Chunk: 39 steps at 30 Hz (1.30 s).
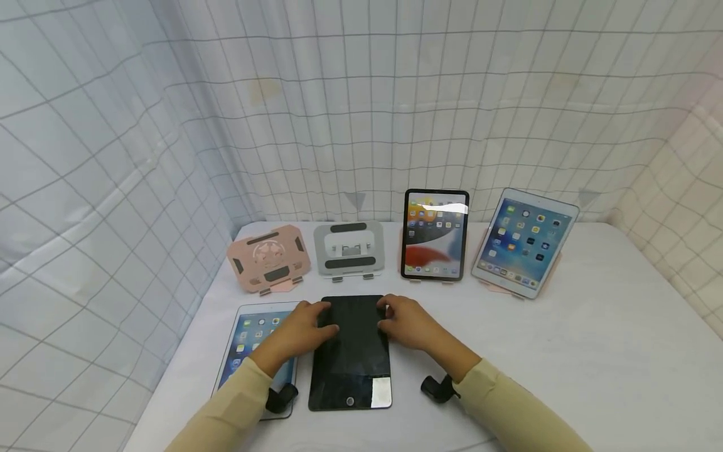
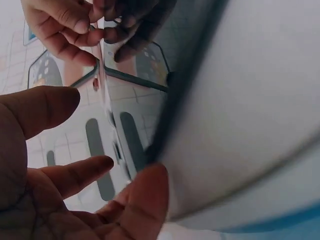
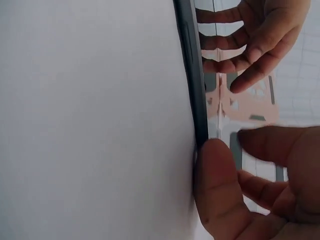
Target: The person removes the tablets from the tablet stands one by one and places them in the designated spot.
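Observation:
A black tablet (image 1: 351,370) lies screen up between the two hands, its screen dark and its home button toward the person. My left hand (image 1: 299,331) is at its upper left side, thumb over the glass. In the left wrist view one fingertip (image 2: 152,187) meets the tablet's edge while thumb and forefinger stand apart above the screen. On the opposite side, my right hand (image 1: 408,321) has its fingers spread loosely. One of its fingers (image 3: 216,167) rests against the tablet's side edge in the right wrist view; the others hover over the glass.
A white tablet (image 1: 243,339), lit, lies under the left forearm. Behind stand a pink stand (image 1: 270,256) and a grey stand (image 1: 349,248). Farther right, a black-framed tablet (image 1: 433,235) and another white tablet (image 1: 525,242) lean on stands. A checked curtain (image 1: 361,113) encloses the white table.

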Each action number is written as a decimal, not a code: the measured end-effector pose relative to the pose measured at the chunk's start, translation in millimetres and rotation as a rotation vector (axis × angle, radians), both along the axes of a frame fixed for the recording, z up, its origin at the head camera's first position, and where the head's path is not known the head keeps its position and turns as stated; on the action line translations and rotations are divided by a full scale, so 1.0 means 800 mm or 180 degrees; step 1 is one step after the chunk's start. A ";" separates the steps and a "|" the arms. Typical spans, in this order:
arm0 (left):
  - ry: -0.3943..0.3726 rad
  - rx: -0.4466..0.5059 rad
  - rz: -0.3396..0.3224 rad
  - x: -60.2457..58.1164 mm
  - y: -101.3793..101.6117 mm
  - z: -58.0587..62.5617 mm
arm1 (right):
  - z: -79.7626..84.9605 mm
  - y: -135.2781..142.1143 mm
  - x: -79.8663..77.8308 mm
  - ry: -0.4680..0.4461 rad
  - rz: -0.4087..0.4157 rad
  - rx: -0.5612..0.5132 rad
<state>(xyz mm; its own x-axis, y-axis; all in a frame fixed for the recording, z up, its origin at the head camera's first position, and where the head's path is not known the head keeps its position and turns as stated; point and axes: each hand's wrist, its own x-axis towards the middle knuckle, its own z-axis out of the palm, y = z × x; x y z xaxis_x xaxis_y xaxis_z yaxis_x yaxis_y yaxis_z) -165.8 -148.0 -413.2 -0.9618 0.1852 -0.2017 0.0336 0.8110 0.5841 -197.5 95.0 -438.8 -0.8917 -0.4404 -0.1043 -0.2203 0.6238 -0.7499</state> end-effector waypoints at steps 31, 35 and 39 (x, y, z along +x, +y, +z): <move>0.1455 0.1470 -0.0451 -0.138 0.169 0.030 | 0.066 0.151 -0.099 0.1328 -0.1653 -0.0446; 0.1263 0.1607 -0.0161 -0.154 0.177 0.035 | 0.068 0.154 -0.106 0.1431 -0.1601 -0.0316; 0.1110 0.1466 -0.0012 -0.167 0.182 0.041 | 0.069 0.157 -0.116 0.1375 -0.1592 -0.0290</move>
<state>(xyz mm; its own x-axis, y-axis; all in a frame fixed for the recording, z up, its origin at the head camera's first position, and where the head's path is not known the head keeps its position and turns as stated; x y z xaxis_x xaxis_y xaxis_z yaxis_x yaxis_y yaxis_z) -299.7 -2.1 -380.7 -0.9561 0.1823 0.2293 0.2898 0.4752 0.8308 -290.4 220.6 -383.7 -0.9441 0.0470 0.3263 -0.2134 0.6672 -0.7137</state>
